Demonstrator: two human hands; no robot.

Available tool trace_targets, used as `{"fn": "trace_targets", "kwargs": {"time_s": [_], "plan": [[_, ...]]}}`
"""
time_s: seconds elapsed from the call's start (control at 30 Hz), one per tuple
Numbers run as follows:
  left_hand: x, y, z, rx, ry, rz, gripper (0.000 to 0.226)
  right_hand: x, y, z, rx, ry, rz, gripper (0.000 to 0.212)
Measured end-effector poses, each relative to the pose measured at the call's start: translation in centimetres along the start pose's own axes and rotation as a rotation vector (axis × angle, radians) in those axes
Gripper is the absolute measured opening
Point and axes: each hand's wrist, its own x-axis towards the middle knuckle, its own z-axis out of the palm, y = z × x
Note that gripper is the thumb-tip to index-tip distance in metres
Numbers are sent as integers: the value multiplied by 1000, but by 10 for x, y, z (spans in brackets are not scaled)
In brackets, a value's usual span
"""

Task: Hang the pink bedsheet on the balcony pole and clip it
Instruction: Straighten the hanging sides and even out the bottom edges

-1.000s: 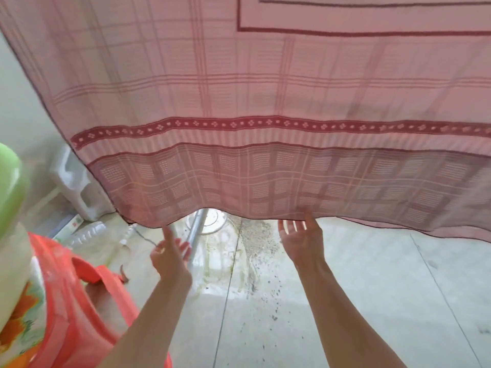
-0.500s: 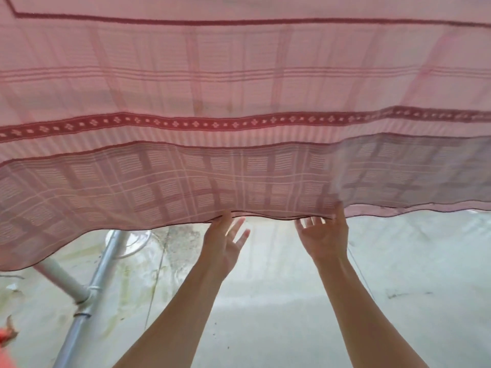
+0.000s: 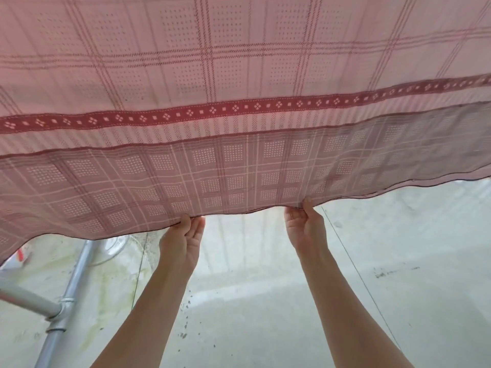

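While I reach up with both arms:
Bedsheet: pink bedsheet (image 3: 239,102) spread overhead, its lower hem dipping to my hands.
Left hand (image 3: 183,240): pinching the hem.
Right hand (image 3: 305,227): thumb and fingers closed on the hem.
Below: grey metal pipe (image 3: 71,288), concrete floor (image 3: 398,261).

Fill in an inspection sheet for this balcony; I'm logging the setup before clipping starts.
Surface: pale concrete floor, stained, dark specks near centre.
Job's things: pink checked bedsheet with maroon diamond band spread overhead; clips nothing seen.
Clutter: small red object at left edge, unclear.
Grippers: left hand and right hand pinch the sheet's lower hem.
Cables: thin line crossing the floor view.
Surroundings: grey metal pipe with joint, lower left.
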Motion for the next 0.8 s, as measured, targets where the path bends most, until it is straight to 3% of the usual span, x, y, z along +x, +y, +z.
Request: {"fn": "trace_targets", "kwargs": {"time_s": [0.33,0.43,0.53,0.8], "plan": [[-9,7,0,-8,11,-68,20,-18,-6,7,0,147,-17,16],[-14,13,-3,-14,12,-124,20,-38,-28,12,-82,178,-109,8],[-23,16,-5,-3,17,-159,21,-56,-57,15,-5,217,-82,8],[-57,-23,11,-57,-154,-196,10,-57,-122,2,-78,165,-34,14]]}}
